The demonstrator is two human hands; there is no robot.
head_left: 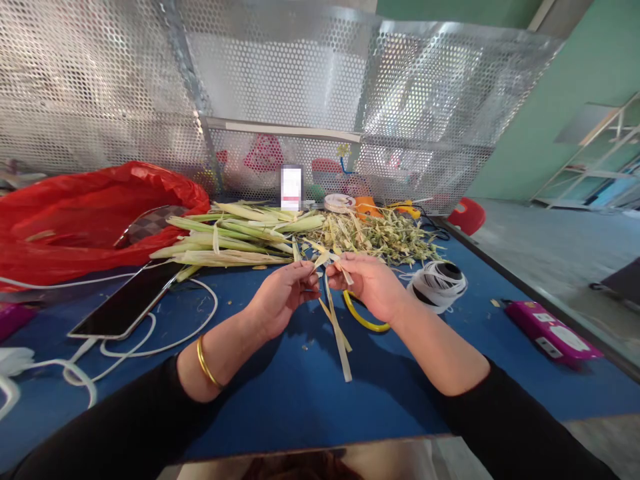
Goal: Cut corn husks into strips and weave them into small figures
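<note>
Pale, flat strips of dried husk (pixel 340 340) cross and fold between my two hands, with long ends hanging down over the blue table. My left hand (pixel 286 297) pinches one side of the folded strips between thumb and fingers. From the other side, my right hand (pixel 369 283) pinches them with its fingertips. A yellow loop (pixel 365 319), perhaps a scissors handle, lies under my right hand, partly hidden. Beyond my hands lie a pile of long green-white husk leaves (pixel 235 233) and a heap of small folded husk pieces (pixel 380 233).
A red plastic bag (pixel 90 220) lies at the left, near a tablet (pixel 127 303) with a white cable (pixel 200 327). At the right are a spool of white string (pixel 437 287) and a purple packet (pixel 553 333). A perforated metal screen (pixel 290 73) stands behind the table.
</note>
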